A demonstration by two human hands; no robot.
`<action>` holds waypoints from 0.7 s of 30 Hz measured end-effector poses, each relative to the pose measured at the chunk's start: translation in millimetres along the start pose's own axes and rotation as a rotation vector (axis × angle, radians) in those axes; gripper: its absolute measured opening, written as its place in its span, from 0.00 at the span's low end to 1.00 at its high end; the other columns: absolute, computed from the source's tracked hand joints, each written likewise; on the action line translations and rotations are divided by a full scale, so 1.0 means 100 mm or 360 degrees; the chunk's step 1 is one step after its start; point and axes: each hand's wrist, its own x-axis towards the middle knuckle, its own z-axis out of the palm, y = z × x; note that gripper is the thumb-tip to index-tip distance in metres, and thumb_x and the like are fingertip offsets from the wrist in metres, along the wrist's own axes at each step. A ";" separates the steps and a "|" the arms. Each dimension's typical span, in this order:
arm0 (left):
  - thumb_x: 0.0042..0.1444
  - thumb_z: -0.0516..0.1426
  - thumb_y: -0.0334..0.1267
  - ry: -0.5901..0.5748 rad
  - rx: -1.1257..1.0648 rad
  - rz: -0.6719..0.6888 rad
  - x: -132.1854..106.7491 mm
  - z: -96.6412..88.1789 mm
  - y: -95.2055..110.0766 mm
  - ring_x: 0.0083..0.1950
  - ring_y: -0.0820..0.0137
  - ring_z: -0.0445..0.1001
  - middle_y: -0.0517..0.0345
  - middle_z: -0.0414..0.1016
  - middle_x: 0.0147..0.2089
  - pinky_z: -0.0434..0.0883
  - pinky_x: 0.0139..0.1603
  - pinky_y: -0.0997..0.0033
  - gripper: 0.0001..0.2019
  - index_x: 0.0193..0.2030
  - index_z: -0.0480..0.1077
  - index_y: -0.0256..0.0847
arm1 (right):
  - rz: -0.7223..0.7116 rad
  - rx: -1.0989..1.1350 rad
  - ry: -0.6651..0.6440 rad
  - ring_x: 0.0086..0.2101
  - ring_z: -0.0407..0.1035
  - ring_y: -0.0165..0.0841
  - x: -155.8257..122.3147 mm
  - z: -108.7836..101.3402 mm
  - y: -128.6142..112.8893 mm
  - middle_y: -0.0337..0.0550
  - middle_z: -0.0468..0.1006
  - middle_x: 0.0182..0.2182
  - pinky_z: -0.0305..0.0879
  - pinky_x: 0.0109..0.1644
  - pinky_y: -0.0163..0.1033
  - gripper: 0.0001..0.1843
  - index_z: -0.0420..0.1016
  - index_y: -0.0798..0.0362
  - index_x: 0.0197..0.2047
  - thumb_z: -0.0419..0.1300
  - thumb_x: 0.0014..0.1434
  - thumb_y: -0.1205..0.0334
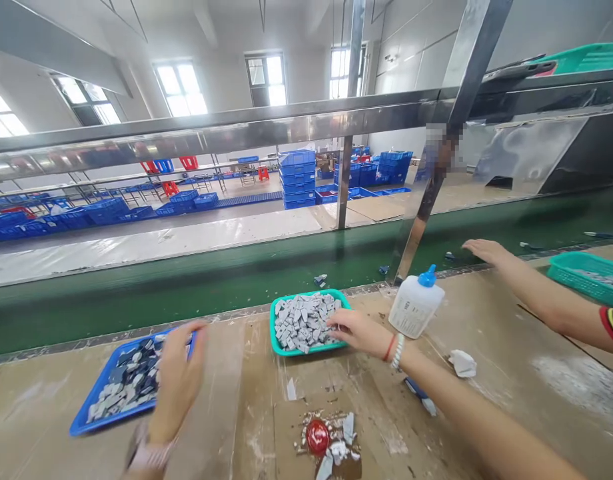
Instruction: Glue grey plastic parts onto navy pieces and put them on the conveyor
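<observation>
My left hand [180,363] is blurred by motion above the right side of a blue tray [79,421]. That tray holds dark and pale small pieces [131,377]; whether the hand grips one is unclear. My right hand [359,331], with fingers apart and bent downward, reaches over the right rim of a green basket [272,333]. Its fingertips are at the heap of small grey pieces [306,321] there; no piece shows clearly held. Nearer me on the cardboard lies a round red thing [317,437] among white scraps and grey slivers [348,427].
A white bottle with a blue cap [416,308] stands beyond my right forearm. Behind the cardboard runs a green conveyor belt [236,283] carrying a few small pieces. A metal post [431,180] rises beyond it. At right, a co-worker's arm [536,293] reaches over the belt near another green basket [581,283].
</observation>
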 end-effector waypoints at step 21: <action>0.56 0.54 0.38 -0.1682 0.0365 -0.0004 1.64 2.43 0.85 0.37 0.70 0.70 0.53 0.69 0.38 0.71 0.37 0.67 0.11 0.41 0.66 0.32 | 0.0048 0.0586 0.0522 0.33 0.69 0.36 -1.14 -0.14 0.06 0.41 0.72 0.33 0.71 0.33 0.40 0.19 0.63 0.30 0.44 0.52 0.55 0.67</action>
